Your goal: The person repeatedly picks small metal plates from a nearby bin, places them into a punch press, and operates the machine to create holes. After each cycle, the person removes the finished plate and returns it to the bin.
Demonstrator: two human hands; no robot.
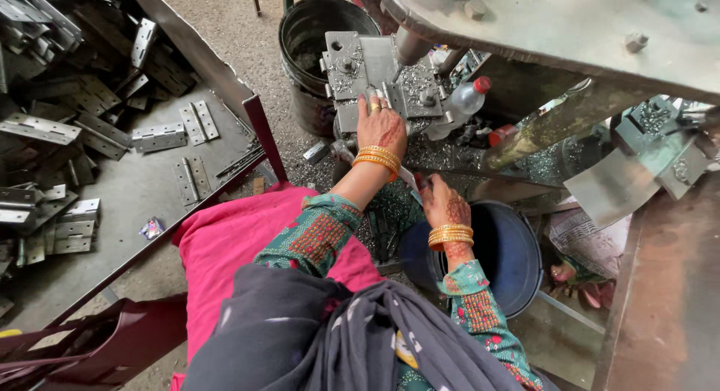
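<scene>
The left hand (381, 125) lies stretched forward and flat, palm down, fingers (375, 104) pressed onto the grey metal die block (367, 80) of the press, so it is bearing on the block rather than gripping it; what lies under the fingertips is hidden, and I cannot tell whether a workpiece sits there; the right hand (442, 203) is drawn back, nearer the body and lower, curled about the near end of a slim pale metal strip (409, 179), its fingers closed on it as far as the view shows; the strip's long axis runs slantwise from that hand up and to the left, toward the left wrist and on toward the die block, so the block lies ahead of and above the right hand, while the left hand is already upon it and is plainly the nearer of the two; just beside the block to the right stands a clear plastic bottle (461, 102) with a red cap, tilted; behind the block is a dark metal bucket (315, 38); below the right hand, touching nothing of it, is a blue bucket (510, 260); well apart to the left, a steel table (127, 203) bears heaped and scattered metal hinges (159, 136); a pink cloth (225, 248) covers the lap between.
</scene>
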